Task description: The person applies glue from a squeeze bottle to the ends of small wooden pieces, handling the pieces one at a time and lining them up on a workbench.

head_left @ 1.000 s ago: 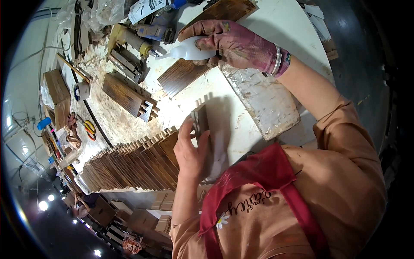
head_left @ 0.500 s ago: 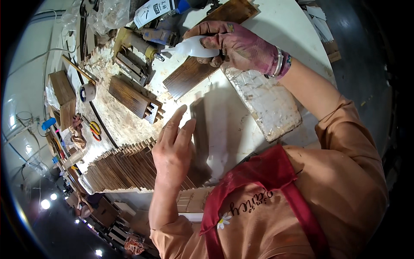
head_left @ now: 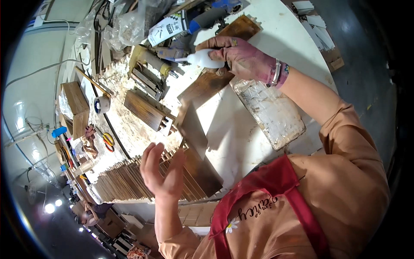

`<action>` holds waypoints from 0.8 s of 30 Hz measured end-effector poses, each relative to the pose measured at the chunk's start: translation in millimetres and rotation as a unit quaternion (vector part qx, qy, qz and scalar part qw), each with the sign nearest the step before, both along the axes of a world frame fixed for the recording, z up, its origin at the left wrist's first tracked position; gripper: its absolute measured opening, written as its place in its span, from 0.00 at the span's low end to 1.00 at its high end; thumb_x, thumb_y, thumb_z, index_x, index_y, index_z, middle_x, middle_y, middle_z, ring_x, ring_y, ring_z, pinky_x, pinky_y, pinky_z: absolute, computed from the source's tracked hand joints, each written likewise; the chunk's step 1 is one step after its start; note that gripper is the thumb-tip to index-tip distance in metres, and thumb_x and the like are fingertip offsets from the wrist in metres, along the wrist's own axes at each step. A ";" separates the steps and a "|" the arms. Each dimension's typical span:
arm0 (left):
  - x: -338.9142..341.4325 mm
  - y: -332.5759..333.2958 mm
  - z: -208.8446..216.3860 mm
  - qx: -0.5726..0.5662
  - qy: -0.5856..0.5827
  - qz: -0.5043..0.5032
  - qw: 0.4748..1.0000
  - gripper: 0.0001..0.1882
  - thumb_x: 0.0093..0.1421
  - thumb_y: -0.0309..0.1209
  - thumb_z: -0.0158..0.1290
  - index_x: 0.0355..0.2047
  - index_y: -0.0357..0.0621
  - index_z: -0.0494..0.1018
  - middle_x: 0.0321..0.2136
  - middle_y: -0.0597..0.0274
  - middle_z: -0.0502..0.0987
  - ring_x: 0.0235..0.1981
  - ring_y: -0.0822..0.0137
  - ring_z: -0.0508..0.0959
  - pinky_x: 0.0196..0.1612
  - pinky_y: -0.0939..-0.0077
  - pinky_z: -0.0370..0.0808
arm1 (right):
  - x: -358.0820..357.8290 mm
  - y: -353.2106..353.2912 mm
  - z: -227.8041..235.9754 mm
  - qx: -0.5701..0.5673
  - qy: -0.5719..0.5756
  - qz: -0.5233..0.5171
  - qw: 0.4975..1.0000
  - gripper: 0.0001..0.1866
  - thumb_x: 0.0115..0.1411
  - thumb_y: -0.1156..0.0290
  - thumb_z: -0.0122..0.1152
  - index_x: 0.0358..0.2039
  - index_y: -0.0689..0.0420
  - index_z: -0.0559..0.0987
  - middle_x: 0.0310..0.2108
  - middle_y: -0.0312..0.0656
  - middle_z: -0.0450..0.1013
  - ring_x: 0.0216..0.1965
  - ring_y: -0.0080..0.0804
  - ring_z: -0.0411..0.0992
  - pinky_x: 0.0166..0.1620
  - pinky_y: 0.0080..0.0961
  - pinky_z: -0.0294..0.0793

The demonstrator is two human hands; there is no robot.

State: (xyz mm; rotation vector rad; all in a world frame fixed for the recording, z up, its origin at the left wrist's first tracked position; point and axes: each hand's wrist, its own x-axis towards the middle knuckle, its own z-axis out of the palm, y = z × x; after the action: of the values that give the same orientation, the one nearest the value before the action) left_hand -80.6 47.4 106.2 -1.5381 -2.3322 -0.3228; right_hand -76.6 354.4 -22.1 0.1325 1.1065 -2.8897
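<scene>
My right hand (head_left: 252, 60), in a stained pinkish work glove, is closed round a white squeeze bottle (head_left: 206, 58) whose thin nozzle points left. Below it, a long dark-brown board (head_left: 202, 90) lies slantwise on the table. My bare left hand (head_left: 160, 175) hovers with its fingers apart above a long row of thin brown boards (head_left: 118, 181) along the near edge; I see nothing in it. Just right of that hand, a dark board (head_left: 192, 131) stands at the row's right end. Beyond it are stacked short boards (head_left: 144, 108) with dowel-like pegs at one end.
A yellowish nail gun (head_left: 148, 60) lies at the back left, near a blue-handled tool (head_left: 207, 19) and a white printed package (head_left: 168, 28). Scissors (head_left: 108, 141), a tape roll (head_left: 101, 105) and wood blocks (head_left: 75, 105) sit left. A plastic-wrapped slab (head_left: 271, 114) lies right.
My left hand has drawn back toward the row of boards, its fingers spreading. The right hand still grips the bottle. The whole view has shifted a little.
</scene>
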 end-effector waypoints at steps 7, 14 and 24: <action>1.2 -21.0 24.8 0.026 -0.011 0.013 1.000 0.12 0.44 0.15 0.60 0.29 0.45 0.77 0.46 0.54 0.69 0.48 0.59 0.71 0.42 0.68 0.73 | -28.8 -25.8 18.9 0.022 0.000 0.013 1.000 0.20 0.58 0.77 0.59 0.52 0.60 0.73 0.43 0.36 0.74 0.42 0.22 0.72 0.47 0.18 0.70; 10.5 -23.2 48.3 0.143 -0.087 0.092 0.982 0.09 0.43 0.22 0.64 0.26 0.44 0.76 0.44 0.53 0.71 0.47 0.55 0.73 0.44 0.65 0.73 | -14.3 -42.5 32.8 -0.006 -0.019 0.021 1.000 0.22 0.57 0.84 0.55 0.53 0.65 0.69 0.44 0.41 0.73 0.46 0.22 0.71 0.52 0.17 0.69; 0.1 -44.2 56.1 0.338 -0.199 0.187 0.901 0.09 0.66 0.32 0.46 0.34 0.39 0.71 0.40 0.54 0.76 0.40 0.65 0.75 0.42 0.71 0.74 | -12.1 -34.0 16.0 0.205 0.030 -0.019 0.978 0.23 0.56 0.75 0.61 0.52 0.65 0.70 0.41 0.36 0.73 0.42 0.19 0.70 0.49 0.17 0.68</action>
State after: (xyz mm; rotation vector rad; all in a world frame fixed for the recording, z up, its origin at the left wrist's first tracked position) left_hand -80.5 3.2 162.3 -0.7172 -2.3405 -1.2809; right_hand -88.7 320.5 -6.1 0.0798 1.7158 -2.6669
